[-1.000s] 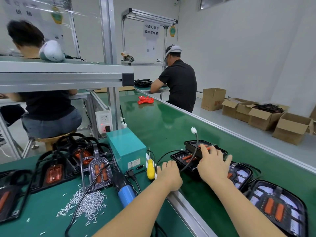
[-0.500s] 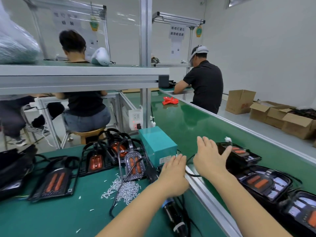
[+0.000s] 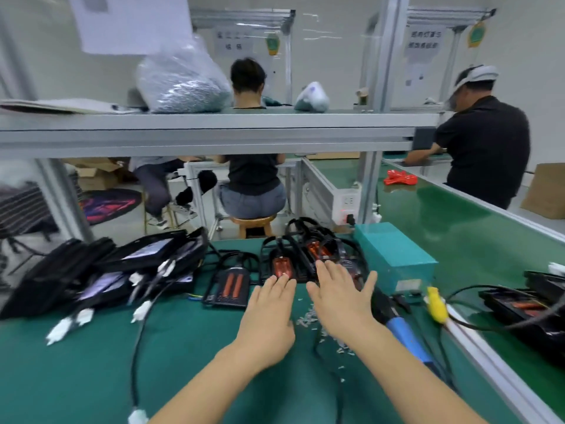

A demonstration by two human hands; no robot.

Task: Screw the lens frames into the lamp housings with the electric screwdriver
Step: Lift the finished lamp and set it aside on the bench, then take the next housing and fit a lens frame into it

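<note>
Both hands have swung off the conveyor-side units and now reach over the green table, left hand (image 3: 269, 313) and right hand (image 3: 341, 301) open and empty, fingertips arriving at the lamp housings (image 3: 282, 266) just ahead, electric screwdriver (image 3: 400, 328) lying untouched beside the right hand, so the next unit is probably being fetched.

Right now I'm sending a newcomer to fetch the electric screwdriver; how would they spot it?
Start at the teal box on the green bench. The electric screwdriver lies just in front of it, right of the right hand. Its blue grip sets it apart from the black housings.
</note>
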